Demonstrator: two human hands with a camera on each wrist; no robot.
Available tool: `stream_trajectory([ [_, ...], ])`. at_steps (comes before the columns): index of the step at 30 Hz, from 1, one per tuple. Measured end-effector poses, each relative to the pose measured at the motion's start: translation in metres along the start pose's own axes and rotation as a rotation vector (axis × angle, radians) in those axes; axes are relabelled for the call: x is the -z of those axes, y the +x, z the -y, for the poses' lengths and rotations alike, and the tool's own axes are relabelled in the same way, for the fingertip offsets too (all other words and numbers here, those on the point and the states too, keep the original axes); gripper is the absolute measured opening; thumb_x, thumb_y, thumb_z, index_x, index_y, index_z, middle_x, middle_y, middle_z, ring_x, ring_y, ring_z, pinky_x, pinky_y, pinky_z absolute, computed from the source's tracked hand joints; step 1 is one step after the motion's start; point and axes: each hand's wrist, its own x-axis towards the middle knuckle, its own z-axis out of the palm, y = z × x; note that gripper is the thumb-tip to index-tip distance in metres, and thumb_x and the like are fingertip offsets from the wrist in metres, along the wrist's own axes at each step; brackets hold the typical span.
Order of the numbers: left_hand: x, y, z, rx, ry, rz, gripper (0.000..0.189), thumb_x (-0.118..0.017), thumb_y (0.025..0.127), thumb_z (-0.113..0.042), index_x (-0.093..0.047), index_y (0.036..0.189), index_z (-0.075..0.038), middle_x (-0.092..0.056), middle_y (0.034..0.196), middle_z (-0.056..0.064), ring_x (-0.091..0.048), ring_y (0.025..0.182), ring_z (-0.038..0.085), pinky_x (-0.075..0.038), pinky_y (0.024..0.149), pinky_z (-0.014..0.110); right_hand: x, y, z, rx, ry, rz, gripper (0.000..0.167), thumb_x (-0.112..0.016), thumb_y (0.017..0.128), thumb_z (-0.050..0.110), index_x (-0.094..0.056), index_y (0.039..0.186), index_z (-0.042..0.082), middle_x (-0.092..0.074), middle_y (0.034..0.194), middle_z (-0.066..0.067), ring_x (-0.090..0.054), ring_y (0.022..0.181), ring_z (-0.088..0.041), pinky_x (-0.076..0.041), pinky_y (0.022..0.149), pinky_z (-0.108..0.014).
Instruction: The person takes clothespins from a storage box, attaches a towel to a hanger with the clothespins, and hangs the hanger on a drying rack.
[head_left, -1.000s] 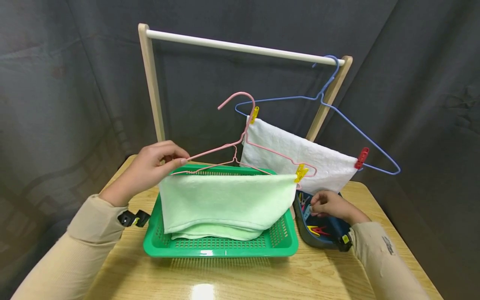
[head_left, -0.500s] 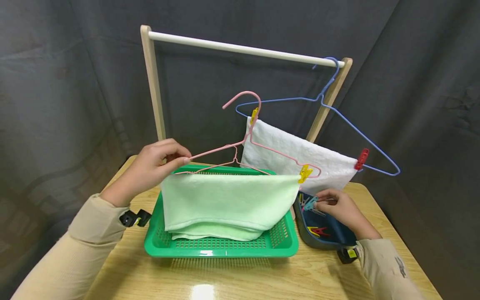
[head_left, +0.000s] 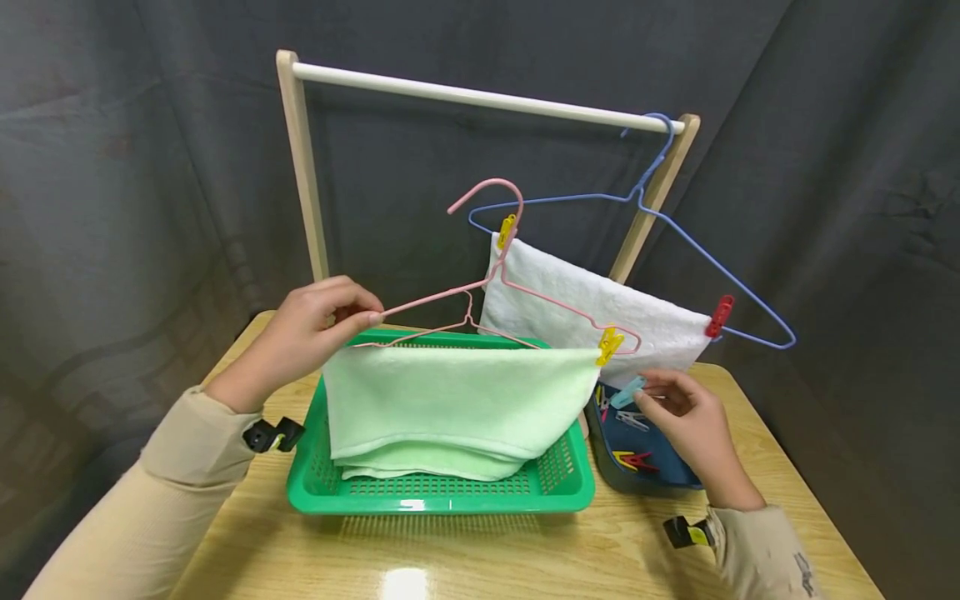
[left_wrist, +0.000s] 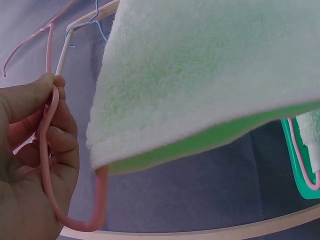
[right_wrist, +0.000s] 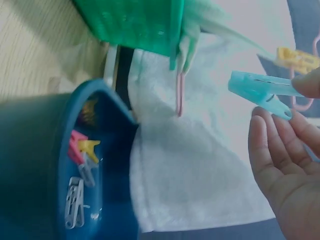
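Note:
My left hand [head_left: 318,329] pinches the left end of a pink hanger [head_left: 551,298], its hook standing up. A pale green towel [head_left: 457,400] drapes over the hanger's lower bar, and a yellow clothespin [head_left: 610,345] clips its right corner. In the left wrist view the hanger's looped end [left_wrist: 47,165] lies between thumb and curled fingers. My right hand [head_left: 690,425] pinches a light blue clothespin [head_left: 628,392] above the dark blue bin [head_left: 611,475]. The right wrist view shows this clothespin [right_wrist: 260,90] between thumb and fingers.
A green basket [head_left: 442,505] sits under the towel, with a second pink hanger [head_left: 470,321] in it. Behind, a blue hanger [head_left: 637,196] with a clipped white towel [head_left: 592,308] hangs on the rack's white rod [head_left: 480,96]. Several clothespins [head_left: 633,460] lie in the bin.
My right hand has taken the light blue clothespin out of the bin and lifted it above the rim. The left hand and pink hanger have shifted slightly right.

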Motion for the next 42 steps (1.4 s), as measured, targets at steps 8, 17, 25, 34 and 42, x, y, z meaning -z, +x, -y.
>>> stream_trajectory([
  [8, -0.003, 0.003, -0.001, -0.015, 0.000, -0.006, 0.006, -0.071, 0.095, -0.008, -0.075, 0.099, -0.010, -0.064, 0.089, -0.003, -0.050, 0.074, 0.013, -0.043, 0.065, 0.022, -0.007, -0.005, 0.026, 0.103, 0.128, -0.077, 0.029, -0.073, 0.087, -0.011, -0.069, 0.115, -0.008, -0.068, 0.103, 0.013, -0.066, 0.091, -0.002, -0.053, 0.077, -0.013],
  [17, -0.001, 0.006, -0.006, -0.021, 0.005, -0.034, 0.006, -0.070, 0.097, -0.010, -0.075, 0.099, -0.010, -0.064, 0.090, -0.003, -0.050, 0.074, 0.013, -0.042, 0.064, 0.022, -0.017, -0.002, 0.058, 0.263, 0.333, -0.050, 0.036, -0.068, 0.081, -0.024, -0.070, 0.113, -0.008, -0.069, 0.110, -0.008, -0.067, 0.094, -0.010, -0.054, 0.080, -0.016],
  [25, 0.002, 0.014, -0.014, -0.053, 0.008, -0.071, 0.005, -0.071, 0.096, -0.009, -0.075, 0.098, -0.011, -0.063, 0.088, -0.005, -0.050, 0.072, 0.010, -0.041, 0.063, 0.023, -0.019, 0.005, 0.086, 0.316, 0.541, -0.011, 0.035, -0.063, 0.084, -0.025, -0.068, 0.116, -0.010, -0.068, 0.113, -0.011, -0.068, 0.097, -0.016, -0.054, 0.086, -0.021],
  [34, 0.004, 0.027, -0.037, -0.064, -0.049, -0.163, 0.005, -0.072, 0.094, -0.005, -0.076, 0.097, -0.007, -0.065, 0.087, -0.002, -0.049, 0.072, 0.013, -0.038, 0.063, 0.022, -0.017, 0.015, 0.115, 0.371, 0.557, -0.006, 0.033, -0.063, 0.084, -0.024, -0.066, 0.116, -0.015, -0.068, 0.111, -0.013, -0.067, 0.094, -0.018, -0.056, 0.084, -0.023],
  [42, -0.002, 0.036, -0.050, -0.109, -0.104, -0.142, 0.005, -0.072, 0.094, -0.003, -0.076, 0.096, -0.005, -0.064, 0.087, 0.000, -0.049, 0.072, 0.014, -0.040, 0.064, 0.022, -0.014, 0.018, 0.129, 0.362, 0.553, -0.028, 0.032, -0.064, 0.085, -0.022, -0.067, 0.116, -0.014, -0.069, 0.109, -0.011, -0.068, 0.093, -0.017, -0.056, 0.086, -0.024],
])
